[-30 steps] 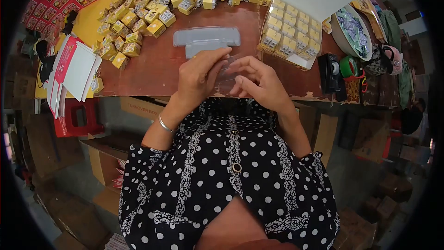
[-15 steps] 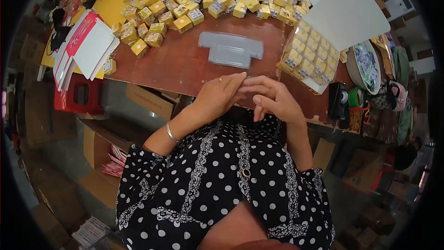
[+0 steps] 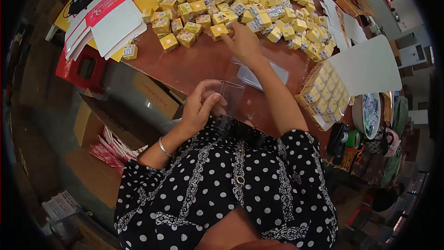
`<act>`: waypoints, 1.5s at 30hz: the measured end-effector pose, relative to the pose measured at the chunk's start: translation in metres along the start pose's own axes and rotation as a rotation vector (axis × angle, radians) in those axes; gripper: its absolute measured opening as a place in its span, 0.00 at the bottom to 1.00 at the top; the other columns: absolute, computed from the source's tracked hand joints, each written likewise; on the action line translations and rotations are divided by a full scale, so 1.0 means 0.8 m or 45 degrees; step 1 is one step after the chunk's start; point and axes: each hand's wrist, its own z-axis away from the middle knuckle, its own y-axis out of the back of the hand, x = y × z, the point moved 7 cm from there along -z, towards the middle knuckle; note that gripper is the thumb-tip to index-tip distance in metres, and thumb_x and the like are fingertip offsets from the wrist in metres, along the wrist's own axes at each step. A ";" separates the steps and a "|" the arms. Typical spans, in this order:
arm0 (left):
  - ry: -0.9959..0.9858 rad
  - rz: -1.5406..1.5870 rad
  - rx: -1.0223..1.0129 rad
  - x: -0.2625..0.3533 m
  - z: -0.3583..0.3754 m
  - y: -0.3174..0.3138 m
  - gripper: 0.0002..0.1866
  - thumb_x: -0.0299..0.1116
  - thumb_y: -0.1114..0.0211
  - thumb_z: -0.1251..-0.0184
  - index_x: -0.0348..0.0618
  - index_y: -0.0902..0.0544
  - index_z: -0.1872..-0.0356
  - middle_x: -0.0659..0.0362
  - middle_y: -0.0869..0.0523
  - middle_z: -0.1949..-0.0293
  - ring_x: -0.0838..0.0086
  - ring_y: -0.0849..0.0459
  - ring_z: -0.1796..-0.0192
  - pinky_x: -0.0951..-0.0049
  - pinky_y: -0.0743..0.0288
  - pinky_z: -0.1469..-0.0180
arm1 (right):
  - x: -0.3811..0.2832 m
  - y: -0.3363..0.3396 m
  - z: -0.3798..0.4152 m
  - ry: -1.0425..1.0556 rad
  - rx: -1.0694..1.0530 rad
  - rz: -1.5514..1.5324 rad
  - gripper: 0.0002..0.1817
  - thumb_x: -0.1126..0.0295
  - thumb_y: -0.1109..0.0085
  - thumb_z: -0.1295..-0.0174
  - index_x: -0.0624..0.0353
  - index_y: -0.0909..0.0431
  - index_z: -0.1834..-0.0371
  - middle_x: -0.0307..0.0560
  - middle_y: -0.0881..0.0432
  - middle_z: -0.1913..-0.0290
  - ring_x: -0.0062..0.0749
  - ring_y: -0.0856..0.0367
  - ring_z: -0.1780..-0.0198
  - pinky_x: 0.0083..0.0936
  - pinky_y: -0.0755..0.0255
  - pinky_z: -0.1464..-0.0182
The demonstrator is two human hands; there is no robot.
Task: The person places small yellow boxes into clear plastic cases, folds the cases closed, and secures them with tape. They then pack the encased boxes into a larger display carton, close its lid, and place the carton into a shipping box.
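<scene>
Left hand (image 3: 202, 109), near: curled fingers hold clear plastic (image 3: 227, 99). Right hand (image 3: 244, 44), far: fingers bent at yellow boxes (image 3: 218, 32); grip unclear. Tray (image 3: 266, 74) under right forearm; packed box (image 3: 324, 90) right.

Your right hand (image 3: 244, 45) is at the near edge of the pile of small yellow boxes (image 3: 263, 7), while your left hand (image 3: 202, 106) holds a clear plastic piece (image 3: 230, 99) (thin, see-through) by the worktop's (image 3: 180, 67) edge. Beneath your right forearm lies a clear tray (image 3: 277, 71).
</scene>
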 end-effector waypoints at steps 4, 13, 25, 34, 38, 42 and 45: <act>-0.028 0.240 0.140 -0.008 0.001 0.022 0.27 0.45 0.49 0.14 0.34 0.34 0.29 0.52 0.15 0.55 0.69 0.12 0.56 0.69 0.14 0.53 | -0.005 -0.045 -0.033 -0.028 0.087 0.637 0.31 0.48 0.29 0.38 0.63 0.22 0.45 0.58 0.16 0.48 0.49 0.12 0.51 0.41 0.18 0.53; 0.004 0.468 0.263 -0.018 -0.003 0.063 0.27 0.46 0.49 0.19 0.34 0.30 0.30 0.52 0.18 0.47 0.63 0.13 0.47 0.61 0.17 0.45 | 0.007 -0.033 -0.019 -0.118 -0.286 0.089 0.31 0.53 0.27 0.39 0.65 0.24 0.41 0.54 0.14 0.51 0.38 0.12 0.53 0.35 0.17 0.54; 0.037 0.381 0.096 -0.013 -0.009 0.026 0.25 0.34 0.30 0.27 0.31 0.25 0.35 0.50 0.15 0.45 0.65 0.12 0.45 0.65 0.15 0.42 | 0.042 0.069 0.202 -0.672 -0.179 -1.258 0.26 0.57 0.37 0.26 0.64 0.29 0.35 0.44 0.18 0.54 0.24 0.14 0.65 0.23 0.15 0.59; 0.173 0.313 -0.059 -0.028 -0.014 -0.027 0.25 0.34 0.29 0.27 0.31 0.24 0.36 0.51 0.14 0.45 0.66 0.12 0.45 0.70 0.19 0.39 | 0.111 0.076 0.303 -0.641 0.181 -1.542 0.24 0.63 0.33 0.31 0.61 0.28 0.37 0.45 0.18 0.46 0.30 0.14 0.49 0.30 0.16 0.45; 0.229 0.295 -0.103 -0.044 -0.013 -0.038 0.24 0.33 0.29 0.27 0.31 0.23 0.36 0.51 0.14 0.45 0.68 0.12 0.45 0.70 0.19 0.39 | 0.118 0.083 0.320 -0.388 0.262 -1.100 0.27 0.74 0.29 0.37 0.62 0.28 0.36 0.47 0.20 0.40 0.31 0.20 0.35 0.32 0.26 0.32; 0.230 0.234 -0.128 -0.047 -0.012 -0.052 0.25 0.28 0.29 0.28 0.32 0.24 0.34 0.52 0.14 0.45 0.70 0.13 0.44 0.71 0.19 0.39 | 0.089 0.103 0.330 -0.316 0.220 -0.649 0.35 0.77 0.32 0.37 0.59 0.33 0.26 0.49 0.24 0.31 0.37 0.22 0.31 0.32 0.30 0.28; 0.195 0.168 -0.143 -0.039 -0.011 -0.058 0.27 0.26 0.27 0.30 0.34 0.24 0.32 0.53 0.14 0.46 0.71 0.13 0.45 0.71 0.19 0.39 | 0.081 0.124 0.342 -0.221 0.043 -0.058 0.40 0.76 0.33 0.39 0.54 0.36 0.22 0.51 0.28 0.26 0.45 0.25 0.28 0.35 0.32 0.26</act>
